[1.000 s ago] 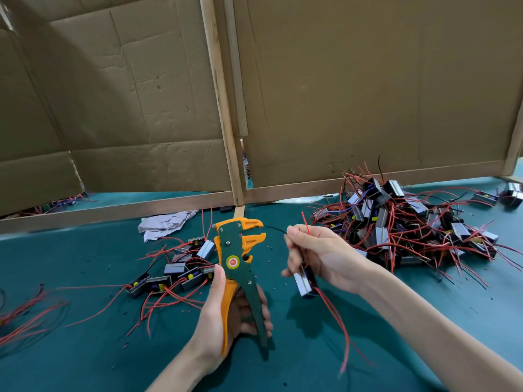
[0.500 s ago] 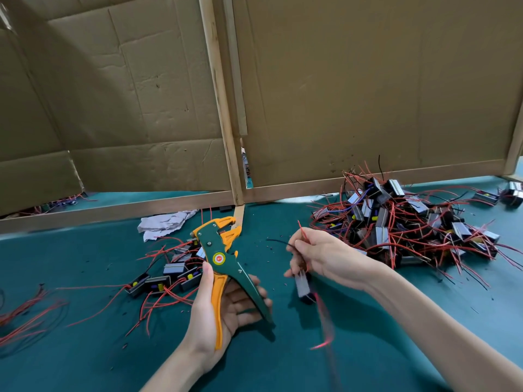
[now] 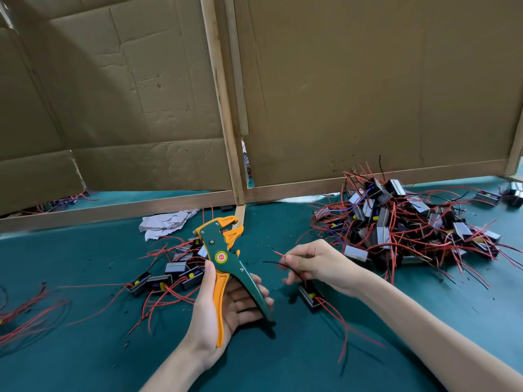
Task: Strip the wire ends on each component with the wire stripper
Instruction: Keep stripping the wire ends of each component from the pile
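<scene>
Wire stripper (image 3: 226,264) work is seen over a green table mat (image 3: 283,369). The green and orange wire stripper is held upright in the left hand (image 3: 215,312), near the middle of the view, with its head tilted slightly away to the right. The thumb is laid along the orange handle and the fingers are curled round the green handle; the two handles are spread apart.

Just to the right of the tool, and not touching it, the right hand (image 3: 317,264) is held with its fingertips pressed together on a thin black wire (image 3: 273,262), whose free end is pointed toward the tool. A red wire end (image 3: 278,253) is also seen sticking out above the fingertips. Below this hand a small black component (image 3: 310,297) with a yellow part is seen, with red leads trailing toward the viewer; whether it hangs or lies on the mat cannot be told.

A large pile of components (image 3: 410,227) tangled in red wires is heaped at the right, against the cardboard panels (image 3: 113,94). A smaller group of components (image 3: 169,274) is spread behind and left of the tool, close to a crumpled sheet of paper (image 3: 167,222). Loose red wires (image 3: 25,312) are scattered at the far left edge. A wooden post (image 3: 223,108) is set between the panels.
</scene>
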`<move>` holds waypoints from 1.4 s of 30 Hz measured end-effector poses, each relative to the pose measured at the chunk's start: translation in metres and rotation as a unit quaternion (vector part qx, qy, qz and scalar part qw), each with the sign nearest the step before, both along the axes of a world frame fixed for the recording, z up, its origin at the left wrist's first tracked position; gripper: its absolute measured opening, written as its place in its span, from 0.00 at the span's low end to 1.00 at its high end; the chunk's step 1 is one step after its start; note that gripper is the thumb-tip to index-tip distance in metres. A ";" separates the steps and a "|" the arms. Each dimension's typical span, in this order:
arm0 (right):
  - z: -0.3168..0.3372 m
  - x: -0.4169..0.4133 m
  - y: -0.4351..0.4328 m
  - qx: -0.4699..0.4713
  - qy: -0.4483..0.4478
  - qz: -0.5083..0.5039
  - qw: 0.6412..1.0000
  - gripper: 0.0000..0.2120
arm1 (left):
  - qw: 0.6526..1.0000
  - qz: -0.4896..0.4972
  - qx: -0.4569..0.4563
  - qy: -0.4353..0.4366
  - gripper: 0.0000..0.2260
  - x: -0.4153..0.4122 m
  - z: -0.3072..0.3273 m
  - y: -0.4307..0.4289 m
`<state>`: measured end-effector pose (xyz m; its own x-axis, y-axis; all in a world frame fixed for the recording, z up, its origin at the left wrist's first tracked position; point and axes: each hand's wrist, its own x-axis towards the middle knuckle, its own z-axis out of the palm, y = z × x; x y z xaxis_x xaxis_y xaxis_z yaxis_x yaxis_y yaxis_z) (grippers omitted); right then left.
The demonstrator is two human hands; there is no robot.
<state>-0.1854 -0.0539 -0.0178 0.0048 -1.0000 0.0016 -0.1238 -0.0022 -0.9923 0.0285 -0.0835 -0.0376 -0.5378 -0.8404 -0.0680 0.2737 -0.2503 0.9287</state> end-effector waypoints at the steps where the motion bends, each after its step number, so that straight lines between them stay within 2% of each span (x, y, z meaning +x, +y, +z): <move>1: 0.002 -0.001 0.000 0.009 -0.025 0.008 1.000 0.10 | 1.000 -0.001 0.000 -0.001 0.39 0.001 0.000 0.000; 4: 0.010 -0.004 0.001 0.035 -0.132 0.030 0.990 0.14 | 1.000 -0.018 0.007 -0.004 0.39 0.004 0.002 -0.002; 7: 0.018 -0.006 0.004 0.044 -0.202 0.074 0.976 0.16 | 0.998 -0.061 0.010 -0.017 0.39 0.005 0.004 -0.002; 14: 0.024 -0.002 0.006 0.044 -0.280 0.095 0.954 0.24 | 0.983 -0.171 -0.007 -0.069 0.39 0.004 0.004 0.000; 19: 0.025 0.001 0.008 0.053 -0.268 0.090 0.958 0.27 | 0.972 -0.217 -0.016 -0.090 0.39 0.004 0.005 0.000; 26: 0.028 0.004 0.011 0.059 -0.248 0.071 0.964 0.25 | 0.966 -0.231 -0.038 -0.108 0.39 0.006 0.004 -0.001; 38: 0.033 0.005 0.014 0.076 -0.235 0.070 0.966 0.27 | 0.966 -0.221 -0.063 -0.120 0.38 0.008 0.006 0.002; 42: 0.034 0.004 0.014 0.076 -0.233 0.076 0.967 0.27 | 0.972 -0.176 -0.076 -0.134 0.39 0.008 0.004 0.005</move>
<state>-0.1819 -0.0400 0.0158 0.1854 -0.9768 -0.1073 0.3262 0.1642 -0.9309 0.0365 -0.0786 -0.0337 -0.7738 -0.6188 -0.1358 -0.0617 -0.1397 0.9883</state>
